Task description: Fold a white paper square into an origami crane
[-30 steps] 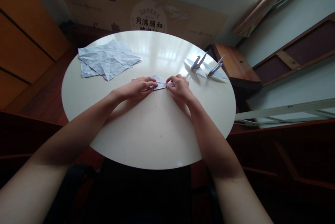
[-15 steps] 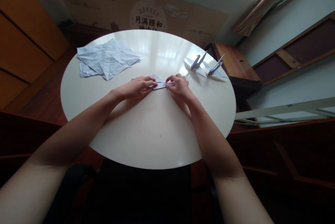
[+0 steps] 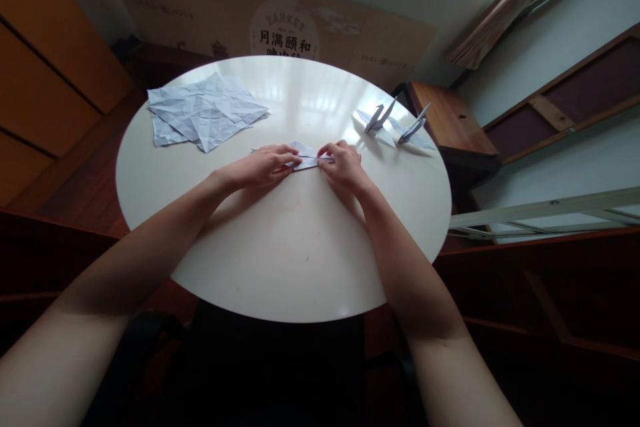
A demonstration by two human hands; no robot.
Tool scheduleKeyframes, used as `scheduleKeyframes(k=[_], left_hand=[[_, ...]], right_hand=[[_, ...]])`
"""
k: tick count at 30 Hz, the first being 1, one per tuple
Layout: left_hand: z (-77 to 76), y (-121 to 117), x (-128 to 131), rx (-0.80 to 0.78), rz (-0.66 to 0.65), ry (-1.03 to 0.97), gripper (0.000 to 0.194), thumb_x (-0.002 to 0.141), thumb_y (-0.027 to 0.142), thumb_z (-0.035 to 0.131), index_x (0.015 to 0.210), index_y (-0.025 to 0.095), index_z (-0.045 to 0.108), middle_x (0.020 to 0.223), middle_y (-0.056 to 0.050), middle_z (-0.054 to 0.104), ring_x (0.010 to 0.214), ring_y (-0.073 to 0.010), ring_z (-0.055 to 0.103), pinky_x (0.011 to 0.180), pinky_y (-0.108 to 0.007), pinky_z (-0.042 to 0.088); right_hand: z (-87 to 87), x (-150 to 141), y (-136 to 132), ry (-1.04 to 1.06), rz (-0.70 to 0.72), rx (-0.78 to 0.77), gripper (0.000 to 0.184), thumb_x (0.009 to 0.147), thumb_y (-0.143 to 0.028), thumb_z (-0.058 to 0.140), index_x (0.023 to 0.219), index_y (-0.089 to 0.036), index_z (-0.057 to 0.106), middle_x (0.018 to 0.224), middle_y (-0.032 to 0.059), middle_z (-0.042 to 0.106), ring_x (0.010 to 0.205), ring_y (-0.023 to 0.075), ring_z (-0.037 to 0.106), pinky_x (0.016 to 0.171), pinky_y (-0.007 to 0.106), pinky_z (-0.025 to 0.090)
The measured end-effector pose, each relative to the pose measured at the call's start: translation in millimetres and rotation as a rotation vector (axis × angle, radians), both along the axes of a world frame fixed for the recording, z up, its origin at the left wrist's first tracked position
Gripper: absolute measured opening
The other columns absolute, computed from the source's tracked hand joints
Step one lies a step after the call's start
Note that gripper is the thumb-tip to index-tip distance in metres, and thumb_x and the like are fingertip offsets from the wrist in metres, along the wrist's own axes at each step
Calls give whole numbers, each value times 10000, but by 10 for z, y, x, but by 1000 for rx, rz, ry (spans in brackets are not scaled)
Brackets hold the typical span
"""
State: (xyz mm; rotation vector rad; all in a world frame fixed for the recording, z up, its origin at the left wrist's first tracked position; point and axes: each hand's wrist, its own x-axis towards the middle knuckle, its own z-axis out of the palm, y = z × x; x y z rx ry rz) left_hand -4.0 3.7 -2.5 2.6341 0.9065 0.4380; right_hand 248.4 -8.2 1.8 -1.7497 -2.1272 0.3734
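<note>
A half-folded piece of pale paper (image 3: 306, 156) lies flat near the middle of the round white table (image 3: 280, 260). My left hand (image 3: 263, 166) presses down on its left part, fingers curled onto the paper. My right hand (image 3: 342, 162) pinches its right end between thumb and fingers. Much of the paper is hidden under both hands.
A heap of creased, unfolded paper sheets (image 3: 205, 111) lies at the table's far left. Two folded paper cranes (image 3: 376, 122) (image 3: 414, 130) stand at the far right, close to the edge. A wooden side table (image 3: 445, 122) stands beyond them. Dark chair below the table's near edge.
</note>
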Motion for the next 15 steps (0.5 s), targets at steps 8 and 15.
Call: scheduleKeyframes(k=[8,15], left_hand=[[-10,13,-6,7,-8,5,420,1061,335,458,1409,222,664,1522,-111,575,1333,-281,590,1160,-405,457],[-15,14,-4,-8,0,0,412,1058,330,466,1407,238,666,1526,-105,574,1333,-289,587,1168,-421,446]], right_hand=[[0,0,-1,0,4,4,253,934,-337,597,1122,-262,748,1144,114,622,1158,336,523,1058,513,413],[-3,1,-1,0,2,12,253,931,-348,596,1114,-260,747,1149,115,631,1159,337,530,1063,519,415]])
